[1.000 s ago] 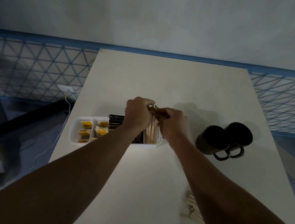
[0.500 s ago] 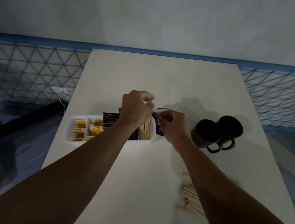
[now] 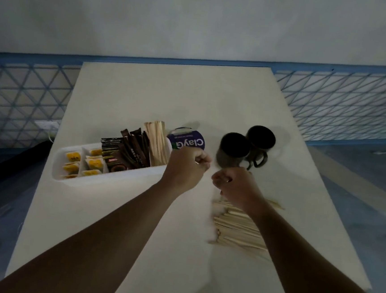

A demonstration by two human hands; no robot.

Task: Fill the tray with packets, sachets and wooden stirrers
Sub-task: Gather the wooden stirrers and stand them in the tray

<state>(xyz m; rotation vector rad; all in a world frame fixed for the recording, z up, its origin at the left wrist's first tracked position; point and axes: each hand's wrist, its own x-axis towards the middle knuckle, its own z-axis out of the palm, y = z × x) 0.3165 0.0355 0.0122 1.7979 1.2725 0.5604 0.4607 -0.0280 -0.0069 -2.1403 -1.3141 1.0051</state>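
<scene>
On the pale table [image 3: 168, 97], near its left edge, a white tray [image 3: 114, 179] with several compartments. In the two left compartments, yellow packets [image 3: 73, 157]. In the middle, dark brown and black sachets [image 3: 129, 151], leaning upright. In the right end compartment, a bundle of wooden stirrers [image 3: 156, 143], standing on end and tilted slightly back. Just behind the tray's right end, a purple-labelled tub [image 3: 189, 139]. Further right, two black mugs [image 3: 233, 150] touching each other, handles toward the near side.

Left hand [image 3: 185, 168] just beside the tray's right end and in front of the tub, fingers [image 3: 201, 160] curled into the palm. Cannot tell whether pinching anything. Right hand [image 3: 236, 186] close to the left one but apart from it, on the near side of the nearer mug, fingers [image 3: 219, 180] likewise curled in. Again cannot tell whether holding anything. Under the right wrist, loose stirrers [image 3: 236, 227] in a flat pile on the table, apart from the tray.
</scene>
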